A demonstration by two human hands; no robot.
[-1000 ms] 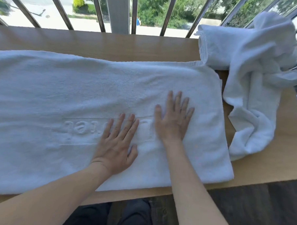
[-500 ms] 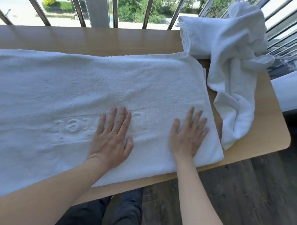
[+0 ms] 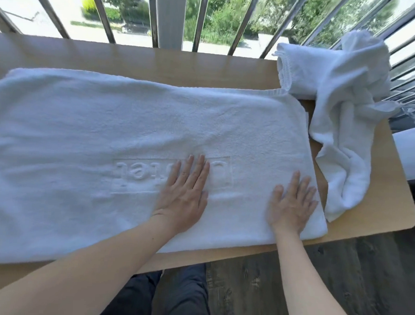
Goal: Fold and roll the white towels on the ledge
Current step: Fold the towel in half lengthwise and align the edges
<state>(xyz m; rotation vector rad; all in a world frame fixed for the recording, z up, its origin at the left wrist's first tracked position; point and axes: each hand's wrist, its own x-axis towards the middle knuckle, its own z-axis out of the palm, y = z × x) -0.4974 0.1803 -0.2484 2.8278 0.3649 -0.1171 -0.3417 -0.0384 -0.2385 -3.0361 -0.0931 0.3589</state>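
A: Where is the towel point(image 3: 107, 138)?
B: Spread flat on the desk point(image 3: 158, 62), folded, under both hands. Its near edge runs close to the desk's front edge, and its raised lettering sits under and just left of the left hand's fingers point(image 3: 196, 168).

A: And the hands?
B: The left hand point(image 3: 183, 194) lies palm down near the towel's middle, fingers released and held together, flat on the cloth. The right hand point(image 3: 292, 204) lies palm down just short of the towel's right edge, fingers released and slightly spread. It is a little blurred.

A: Are they grasping anything?
B: No. Both press flat; neither pinches the cloth.

A: What lies past the right fingers?
B: A second towel point(image 3: 341, 129), crumpled, just beyond the flat towel's right edge, trailing down toward the desk's near right corner. Up and right of those fingers, a roll point(image 3: 300, 73) of white towel sits at the desk's far side, touching the flat towel's far right corner.

A: Beyond the fingertips?
B: Bare desk, then metal railing point(image 3: 203, 19) with greenery outside.

A: Below the wrists?
B: Dark trousers point(image 3: 172, 296) and wood floor point(image 3: 339, 270).
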